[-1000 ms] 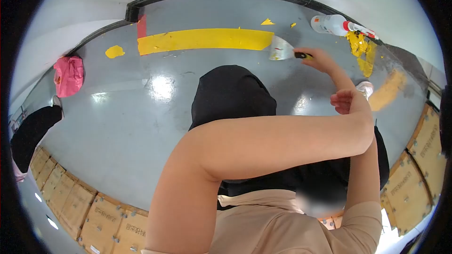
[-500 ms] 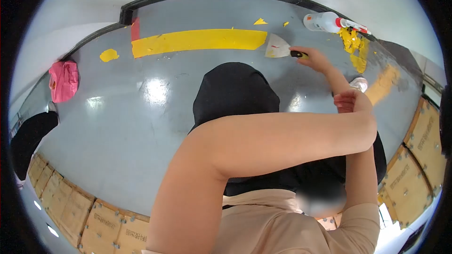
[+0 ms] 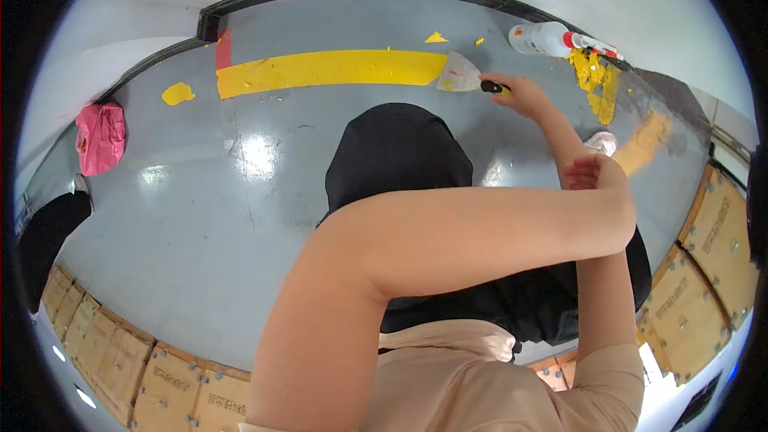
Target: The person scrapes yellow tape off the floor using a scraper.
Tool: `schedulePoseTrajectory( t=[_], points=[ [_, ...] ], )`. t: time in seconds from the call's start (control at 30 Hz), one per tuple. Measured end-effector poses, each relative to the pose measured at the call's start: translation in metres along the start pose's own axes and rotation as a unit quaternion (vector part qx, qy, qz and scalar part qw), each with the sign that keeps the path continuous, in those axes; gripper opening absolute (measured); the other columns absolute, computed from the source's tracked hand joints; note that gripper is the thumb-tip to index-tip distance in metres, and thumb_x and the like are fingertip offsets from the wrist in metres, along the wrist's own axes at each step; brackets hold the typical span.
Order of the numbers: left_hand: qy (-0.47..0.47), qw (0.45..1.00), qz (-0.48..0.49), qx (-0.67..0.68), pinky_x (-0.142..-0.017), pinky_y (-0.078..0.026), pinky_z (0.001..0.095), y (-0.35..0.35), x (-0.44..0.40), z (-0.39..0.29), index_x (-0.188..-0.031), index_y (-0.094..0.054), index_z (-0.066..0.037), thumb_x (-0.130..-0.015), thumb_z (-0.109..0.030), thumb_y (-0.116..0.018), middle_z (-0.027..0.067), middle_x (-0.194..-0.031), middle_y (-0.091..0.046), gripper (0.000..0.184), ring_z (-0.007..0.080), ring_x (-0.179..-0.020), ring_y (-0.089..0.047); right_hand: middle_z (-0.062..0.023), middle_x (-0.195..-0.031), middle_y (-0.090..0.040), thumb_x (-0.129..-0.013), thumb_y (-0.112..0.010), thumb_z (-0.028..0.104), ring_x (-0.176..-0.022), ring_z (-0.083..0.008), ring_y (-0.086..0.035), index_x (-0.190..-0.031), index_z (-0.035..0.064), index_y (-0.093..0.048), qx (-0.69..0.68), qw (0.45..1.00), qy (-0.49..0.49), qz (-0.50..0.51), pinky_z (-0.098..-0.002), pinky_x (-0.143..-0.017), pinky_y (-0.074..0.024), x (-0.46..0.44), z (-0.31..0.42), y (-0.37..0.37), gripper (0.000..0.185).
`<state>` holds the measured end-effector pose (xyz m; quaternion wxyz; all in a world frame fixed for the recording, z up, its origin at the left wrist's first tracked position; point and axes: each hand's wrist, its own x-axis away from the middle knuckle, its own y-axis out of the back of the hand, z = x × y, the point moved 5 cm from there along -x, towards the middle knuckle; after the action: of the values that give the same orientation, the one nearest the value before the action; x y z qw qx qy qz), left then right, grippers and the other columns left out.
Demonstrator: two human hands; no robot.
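Observation:
My right hand [image 3: 518, 97] is closed around the dark handle of a scraper [image 3: 462, 74]. The scraper's wide pale blade lies flat at the right end of a long yellow tape strip [image 3: 328, 70] on the grey floor, overlapping the strip's edge. My left arm crosses in front of my body, and my left hand [image 3: 594, 173] rests by my right forearm with its fingers curled in; I see nothing in them. A black-clad knee [image 3: 400, 148] rises just below the strip.
A white spray bottle [image 3: 540, 38] with a red-and-white head lies by the black skirting, near crumpled yellow scraps [image 3: 590, 72]. Red tape [image 3: 224, 48] marks the strip's left end. A pink bag [image 3: 101, 138] and another person's dark leg [image 3: 56, 228] are at left. Wooden crates [image 3: 676, 312] line the right.
My right hand has pushed the scraper slightly left, so its blade now overlaps the yellow strip's end more. The whole view has shifted a little; my left hand stays by my right forearm.

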<state>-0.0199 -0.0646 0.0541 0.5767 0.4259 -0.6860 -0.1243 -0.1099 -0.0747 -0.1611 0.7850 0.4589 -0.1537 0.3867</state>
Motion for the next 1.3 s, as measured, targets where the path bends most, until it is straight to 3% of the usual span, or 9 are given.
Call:
schedulePoseTrajectory(
  t=[0.17,0.27,0.47,0.67,0.77,0.87,1.1,1.17,1.3],
  points=[
    [-0.002,1.0,0.002,0.023,-0.073,-0.049,0.0417,-0.001,0.005,0.004,-0.098,-0.06,0.002,-0.082,-0.025,-0.054,0.0177,-0.092,-0.063,0.031,0.0333,-0.085,-0.061,-0.0099,-0.111,-0.061,-0.077,-0.064,0.012,-0.097,-0.0255,-0.059,-0.124,0.0229,-0.052,-0.06,0.998,0.028,-0.003,-0.0321,-0.084,-0.045,0.024,-0.035,0.003,0.049],
    [-0.005,1.0,0.002,0.028,-0.073,-0.049,0.0417,-0.001,0.007,0.007,-0.098,-0.06,0.002,-0.082,-0.025,-0.054,0.0177,-0.092,-0.063,0.031,0.0332,-0.085,-0.061,-0.0089,-0.112,-0.06,-0.078,-0.063,0.013,-0.098,-0.0241,-0.058,-0.124,0.0237,-0.051,-0.034,0.997,-0.068,0.006,-0.0318,-0.085,-0.0442,0.036,-0.067,0.009,0.049],
    [-0.016,1.0,0.015,0.011,-0.073,-0.049,0.0417,0.002,0.004,0.002,-0.097,-0.06,0.001,-0.083,-0.025,-0.053,0.0177,-0.093,-0.063,0.031,0.0331,-0.085,-0.061,-0.0116,-0.113,-0.059,-0.078,-0.063,0.013,-0.097,-0.0292,-0.058,-0.126,0.0243,-0.049,0.049,0.999,0.007,0.004,-0.0337,-0.084,-0.0449,-0.006,-0.003,0.002,0.05],
    [-0.009,0.999,-0.019,0.041,-0.074,-0.049,0.0417,0.003,0.014,0.009,-0.097,-0.061,0.002,-0.083,-0.025,-0.052,0.0177,-0.095,-0.063,0.032,0.0329,-0.085,-0.062,-0.0141,-0.112,-0.059,-0.078,-0.065,0.017,-0.097,-0.0333,-0.058,-0.126,0.0214,-0.049,0.051,0.999,-0.008,0.011,-0.0367,-0.083,-0.0452,0.004,-0.006,-0.002,0.051],
    [-0.007,0.999,-0.009,0.038,-0.072,-0.049,0.0416,0.001,0.012,0.008,-0.097,-0.061,0.002,-0.083,-0.025,-0.053,0.0172,-0.094,-0.063,0.032,0.0324,-0.083,-0.062,-0.0178,-0.103,-0.061,-0.08,-0.063,0.03,-0.093,-0.0357,-0.059,-0.121,0.0173,-0.053,-0.012,0.992,0.031,-0.123,-0.0401,-0.08,-0.0457,0.029,-0.036,-0.002,0.044],
    [-0.009,0.999,-0.006,0.031,-0.07,-0.05,0.0416,0.001,0.011,0.007,-0.097,-0.061,0.001,-0.082,-0.025,-0.054,0.0166,-0.092,-0.063,0.031,0.0319,-0.081,-0.062,-0.0175,-0.104,-0.062,-0.081,-0.062,0.028,-0.096,-0.0342,-0.058,-0.119,0.01,-0.054,0.07,0.991,-0.114,-0.03,-0.0375,-0.083,-0.045,0.043,-0.066,0.002,0.043],
    [-0.014,1.0,0.014,-0.002,-0.066,-0.051,0.0415,-0.003,-0.001,0.005,-0.097,-0.061,0.001,-0.081,-0.025,-0.056,0.0152,-0.089,-0.064,0.031,0.0307,-0.077,-0.063,-0.0176,-0.1,-0.062,-0.08,-0.061,0.038,-0.091,-0.0349,-0.059,-0.113,0.0093,-0.058,0.111,0.992,-0.063,-0.011,-0.0396,-0.08,-0.0457,-0.009,-0.01,-0.007,0.044],
    [-0.009,1.0,0.011,0.002,-0.067,-0.05,0.0417,0.001,-0.001,0.002,-0.097,-0.061,0.001,-0.081,-0.025,-0.056,0.0156,-0.09,-0.064,0.031,0.031,-0.078,-0.063,-0.017,-0.099,-0.063,-0.079,-0.062,0.039,-0.09,-0.0342,-0.059,-0.113,0.0102,-0.058,0.109,0.988,-0.106,0.022,-0.0399,-0.079,-0.0459,-0.005,-0.008,-0.006,0.045],
    [0.004,1.0,0.001,0.02,-0.069,-0.05,0.042,-0.002,0.009,0.011,-0.097,-0.061,0.002,-0.082,-0.025,-0.055,0.0164,-0.092,-0.063,0.031,0.0316,-0.08,-0.063,-0.0146,-0.096,-0.064,-0.078,-0.063,0.037,-0.087,-0.0329,-0.06,-0.11,0.0126,-0.06,0.124,0.991,-0.05,0.001,-0.0393,-0.077,-0.0462,0.008,-0.042,-0.013,0.041]
  ],
)
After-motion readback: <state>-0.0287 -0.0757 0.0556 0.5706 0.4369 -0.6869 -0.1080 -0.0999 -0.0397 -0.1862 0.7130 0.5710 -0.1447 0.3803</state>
